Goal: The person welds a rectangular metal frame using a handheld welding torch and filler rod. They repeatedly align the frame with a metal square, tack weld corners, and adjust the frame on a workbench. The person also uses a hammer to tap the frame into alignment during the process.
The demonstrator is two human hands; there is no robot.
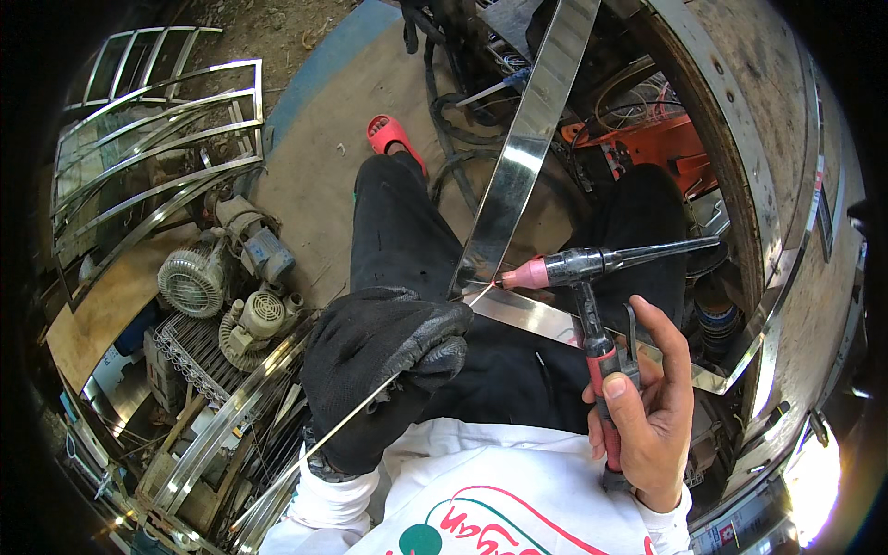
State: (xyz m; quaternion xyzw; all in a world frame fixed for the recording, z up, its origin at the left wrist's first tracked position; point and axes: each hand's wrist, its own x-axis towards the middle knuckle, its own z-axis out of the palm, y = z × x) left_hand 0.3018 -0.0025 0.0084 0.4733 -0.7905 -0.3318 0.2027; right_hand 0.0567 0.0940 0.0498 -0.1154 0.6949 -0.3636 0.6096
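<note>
White shirt (481, 495), torch (561, 267), cluttered tan floor (310, 194)

I'm getting a bright, daylit view with the middle crisp: the torch (566, 267) reads sharp. Hard white glare burns out a patch at 4 o'clock, with some faint flare around it. The metal strip (530, 139) toward 1 o'clock and the metal frames (194, 139) at 10 o'clock throw glints. I lose detail in the black trousers (398, 222) and in the shade under the table (768, 92) at 2 o'clock. The fisheye bows straight edges outward, and the rim darkens to black.
</note>
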